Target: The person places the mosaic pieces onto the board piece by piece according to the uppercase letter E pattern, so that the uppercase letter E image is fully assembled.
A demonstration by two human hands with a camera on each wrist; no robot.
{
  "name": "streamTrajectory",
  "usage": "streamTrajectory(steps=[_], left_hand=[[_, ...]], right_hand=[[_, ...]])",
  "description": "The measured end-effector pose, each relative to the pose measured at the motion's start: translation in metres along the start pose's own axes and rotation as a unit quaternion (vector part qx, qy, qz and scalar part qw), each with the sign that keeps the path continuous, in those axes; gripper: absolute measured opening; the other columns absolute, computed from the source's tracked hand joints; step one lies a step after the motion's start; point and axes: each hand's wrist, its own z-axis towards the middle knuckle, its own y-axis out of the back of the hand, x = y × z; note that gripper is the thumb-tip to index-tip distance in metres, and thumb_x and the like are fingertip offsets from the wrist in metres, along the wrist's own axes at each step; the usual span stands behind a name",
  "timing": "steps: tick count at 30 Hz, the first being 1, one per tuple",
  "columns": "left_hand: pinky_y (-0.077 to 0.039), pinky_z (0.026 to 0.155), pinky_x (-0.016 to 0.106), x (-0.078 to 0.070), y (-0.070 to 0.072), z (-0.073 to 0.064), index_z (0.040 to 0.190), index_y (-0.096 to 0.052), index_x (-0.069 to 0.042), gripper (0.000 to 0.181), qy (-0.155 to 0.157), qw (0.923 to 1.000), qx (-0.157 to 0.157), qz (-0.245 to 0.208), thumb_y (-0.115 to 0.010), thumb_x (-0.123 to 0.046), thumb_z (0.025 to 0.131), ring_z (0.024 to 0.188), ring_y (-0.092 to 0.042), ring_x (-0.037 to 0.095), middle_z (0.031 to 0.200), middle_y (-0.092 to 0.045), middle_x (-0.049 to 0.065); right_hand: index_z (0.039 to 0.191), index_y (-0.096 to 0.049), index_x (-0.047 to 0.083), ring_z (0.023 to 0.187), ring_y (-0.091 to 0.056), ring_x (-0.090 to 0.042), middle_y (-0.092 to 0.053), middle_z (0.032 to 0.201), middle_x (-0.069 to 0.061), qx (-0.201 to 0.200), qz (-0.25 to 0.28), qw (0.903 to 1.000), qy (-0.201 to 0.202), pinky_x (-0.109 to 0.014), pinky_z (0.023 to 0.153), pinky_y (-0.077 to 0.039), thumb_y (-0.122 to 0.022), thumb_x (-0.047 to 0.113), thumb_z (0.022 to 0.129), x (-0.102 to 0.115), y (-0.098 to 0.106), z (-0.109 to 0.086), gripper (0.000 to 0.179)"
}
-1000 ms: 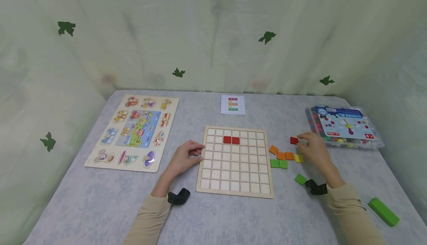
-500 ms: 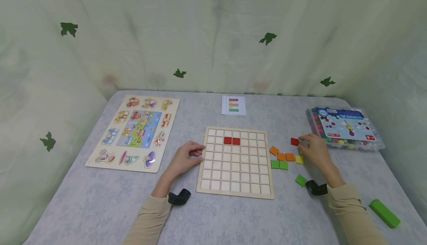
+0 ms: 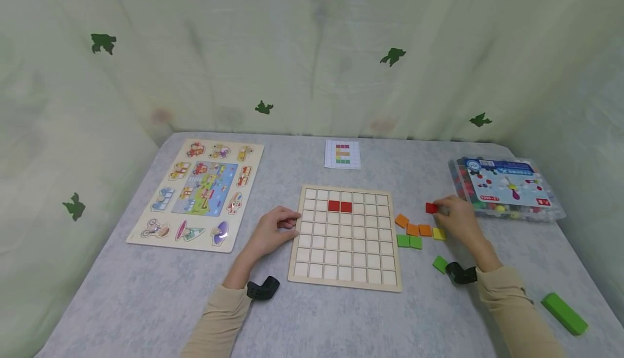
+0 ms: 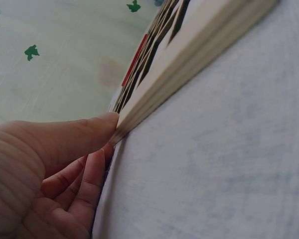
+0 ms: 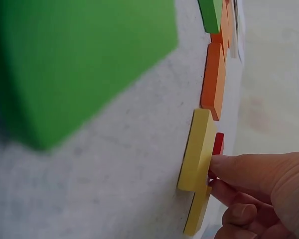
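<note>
My right hand (image 3: 458,218) pinches a red square tile (image 3: 431,207) between thumb and fingers, to the right of the wooden grid board (image 3: 331,243). In the right wrist view, the red tile (image 5: 219,144) is partly hidden behind a yellow tile (image 5: 195,152) and the thumb. Two red tiles (image 3: 339,206) sit side by side in the board's second row from the back. With thumb and fingertips, my left hand (image 3: 270,232) touches the board's left edge; the left wrist view shows the thumb right at the rim of the board (image 4: 164,74).
Orange tiles (image 3: 412,230), green tiles (image 3: 409,241) and a yellow tile (image 3: 439,234) lie right of the board. A pattern card (image 3: 342,155) lies behind it. A picture puzzle (image 3: 195,195) is at left, a clear box (image 3: 507,187) and green block (image 3: 564,313) at right.
The view has shifted slightly. Both hands stay nearly in place; the right hand's fingertips now cover slightly more of the red tile.
</note>
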Motion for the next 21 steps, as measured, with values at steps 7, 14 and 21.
streamTrajectory(steps=[7, 14, 21], left_hand=[[-0.055, 0.079, 0.023, 0.0, 0.0, 0.0, 0.112, -0.065, 0.002, 0.035, 0.001, 1.0, 0.001, -0.004, -0.071, -0.002, 0.078, 0.088, -0.061, 0.019, 0.104, -0.062, 0.015], [-0.054, 0.079, 0.024, -0.001, 0.001, 0.0, 0.113, -0.065, 0.002, 0.035, 0.005, 1.0, 0.002, -0.002, -0.071, -0.002, 0.078, 0.088, -0.061, 0.019, 0.104, -0.062, 0.015], [-0.054, 0.078, 0.022, -0.001, 0.002, 0.0, 0.112, -0.065, 0.002, 0.035, -0.001, 1.0, 0.002, -0.004, -0.072, -0.002, 0.078, 0.087, -0.06, 0.018, 0.103, -0.062, 0.015]], right_hand=[[0.105, -0.066, -0.009, 0.086, -0.056, -0.032, -0.064, 0.101, -0.026, 0.015, 0.012, 0.9998, -0.001, -0.046, 0.076, -0.051, -0.066, 0.01, 0.083, 0.006, 0.001, 0.005, 0.029], [0.103, -0.067, -0.009, 0.08, -0.053, -0.028, -0.064, 0.101, -0.026, 0.016, 0.017, 0.9997, 0.002, -0.038, 0.069, -0.05, -0.067, 0.011, 0.082, 0.024, 0.001, 0.006, 0.029], [0.099, -0.069, -0.006, 0.067, -0.047, -0.019, -0.066, 0.093, -0.021, 0.009, 0.008, 0.999, 0.042, -0.022, 0.056, -0.037, -0.07, 0.012, 0.081, 0.049, -0.006, 0.008, 0.026]])
